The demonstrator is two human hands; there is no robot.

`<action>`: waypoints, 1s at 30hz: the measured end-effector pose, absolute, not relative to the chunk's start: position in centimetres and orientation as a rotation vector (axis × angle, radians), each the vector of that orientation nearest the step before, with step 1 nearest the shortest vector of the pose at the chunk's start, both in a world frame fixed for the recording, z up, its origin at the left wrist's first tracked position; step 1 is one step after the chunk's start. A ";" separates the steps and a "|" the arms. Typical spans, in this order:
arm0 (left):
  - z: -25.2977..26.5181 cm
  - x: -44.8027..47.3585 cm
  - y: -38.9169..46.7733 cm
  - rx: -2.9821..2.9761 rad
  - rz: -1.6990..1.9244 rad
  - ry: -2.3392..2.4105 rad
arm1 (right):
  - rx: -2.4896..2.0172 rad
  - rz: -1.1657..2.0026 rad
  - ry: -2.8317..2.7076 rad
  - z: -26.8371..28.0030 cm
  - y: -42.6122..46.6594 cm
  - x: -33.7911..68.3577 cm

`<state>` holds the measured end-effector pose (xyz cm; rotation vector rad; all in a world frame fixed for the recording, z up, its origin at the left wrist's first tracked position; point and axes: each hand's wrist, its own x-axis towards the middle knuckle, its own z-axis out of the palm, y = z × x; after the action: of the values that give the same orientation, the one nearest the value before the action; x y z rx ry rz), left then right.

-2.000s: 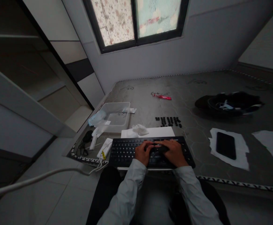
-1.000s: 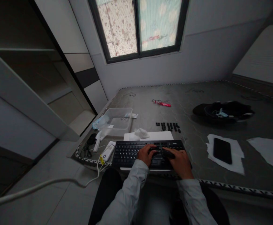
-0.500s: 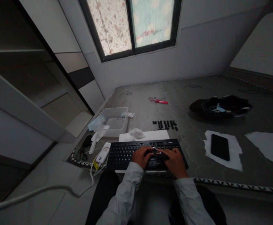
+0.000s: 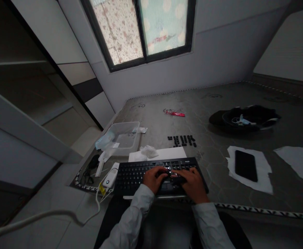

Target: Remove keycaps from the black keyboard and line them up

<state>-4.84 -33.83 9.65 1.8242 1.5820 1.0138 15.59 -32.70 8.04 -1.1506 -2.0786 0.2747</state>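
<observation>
The black keyboard sits at the near edge of the grey surface. Both hands are over its right half. The left hand has bent fingers, with the thumb close to the fingertips. The right hand is bent too, with a finger pointing in toward the left one. It is too dark and small to tell if either one is pinching something. Small black keys lie loose in short rows behind the keyboard, past a flat white thing. For work this small, gentle fingertips seem best. One hand could keep things steady while the other makes tiny moves, straight and not sideways. A hard push might crack a little part or make the keyboard slip.
</observation>
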 end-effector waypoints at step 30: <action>2.4 -0.4 -5.4 1.292 0.695 2.036 | -1.611 0.624 -1.188 4.1 -28.7 21.4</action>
<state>-0.39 -5.35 2.40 1.2922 2.0358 0.6954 21.42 -28.69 4.15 -1.6112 -1.1876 0.6241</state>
